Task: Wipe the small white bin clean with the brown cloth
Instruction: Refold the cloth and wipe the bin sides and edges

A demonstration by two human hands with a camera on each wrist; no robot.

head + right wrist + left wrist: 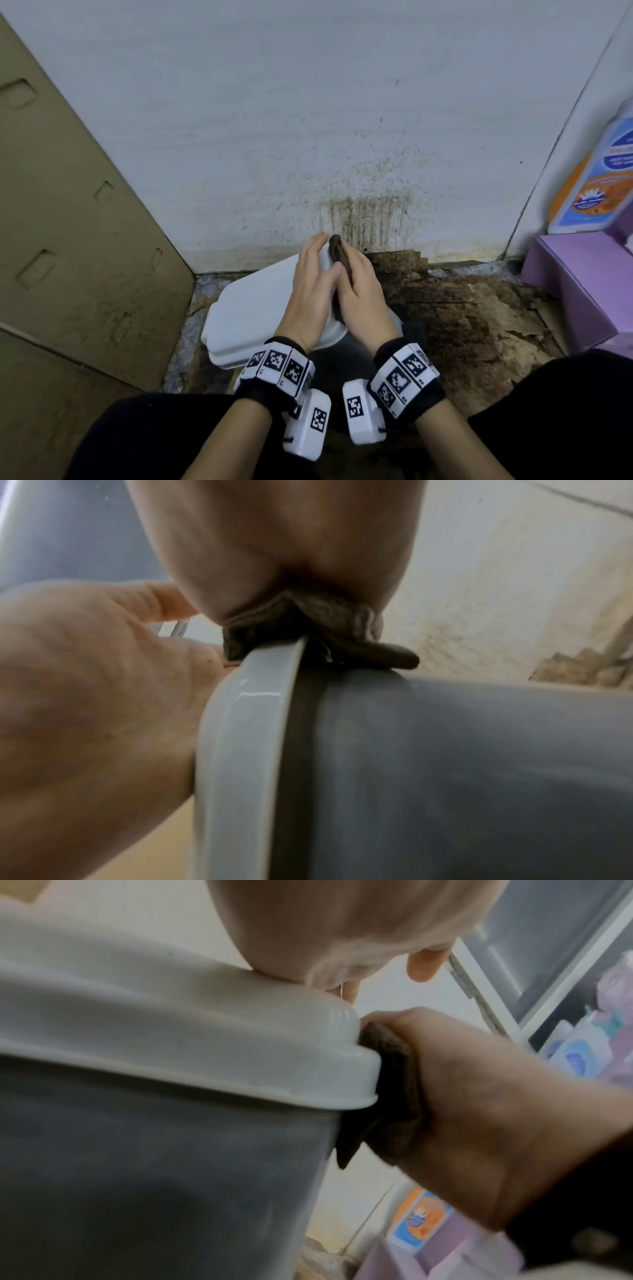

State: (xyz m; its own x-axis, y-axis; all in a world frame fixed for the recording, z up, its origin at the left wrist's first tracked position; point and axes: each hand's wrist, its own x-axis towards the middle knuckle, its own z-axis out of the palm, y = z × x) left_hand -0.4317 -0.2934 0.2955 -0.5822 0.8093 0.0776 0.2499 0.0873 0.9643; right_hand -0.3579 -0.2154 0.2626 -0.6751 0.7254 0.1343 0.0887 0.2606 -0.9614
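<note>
bin (253,308): white lid, grey body in the wrist views; cloth (339,260) dark brown; wall (308,120) white w/ brown speckle + vertical drip streaks low down; floor (462,315) mottled brown/tan; box (575,284) lilac; bottle (596,185) orange, blue and white label; wristbands (404,380) black, white tiles w/ black square codes
</note>
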